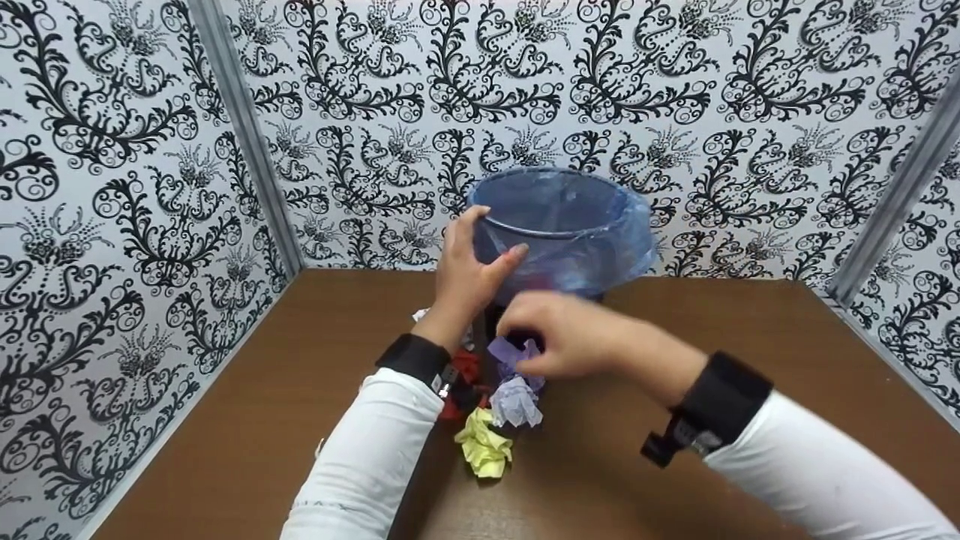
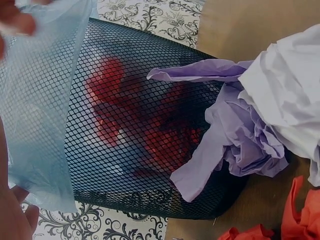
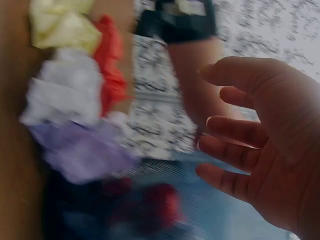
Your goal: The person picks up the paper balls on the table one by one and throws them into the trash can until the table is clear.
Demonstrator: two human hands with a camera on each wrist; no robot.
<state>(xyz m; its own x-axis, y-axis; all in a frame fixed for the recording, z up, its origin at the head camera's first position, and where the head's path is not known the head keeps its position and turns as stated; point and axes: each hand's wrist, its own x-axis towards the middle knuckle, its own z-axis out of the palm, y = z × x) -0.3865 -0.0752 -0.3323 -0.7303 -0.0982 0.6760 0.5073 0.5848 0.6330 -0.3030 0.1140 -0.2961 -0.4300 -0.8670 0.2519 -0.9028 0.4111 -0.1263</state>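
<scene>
A black mesh wastebasket (image 2: 135,165) stands upright at the back of the table, lined with a translucent blue plastic bag (image 1: 615,259) folded over its rim. My left hand (image 1: 463,266) grips its left rim, fingertips at the top edge and thumb against the outside. Red crumpled pieces show through the mesh. In front of the basket, my right hand (image 3: 280,135) has loosely curled fingers and holds nothing; it is blurred in the head view. Close below it lie crumpled purple paper (image 2: 245,135) and white paper (image 1: 516,403).
Crumpled yellow paper (image 1: 485,448) lies nearest me, with red paper (image 3: 111,65) beside it. The brown table (image 1: 225,420) is bounded by patterned walls (image 1: 360,112) at the back and both sides. Each wrist wears a black band (image 1: 724,397).
</scene>
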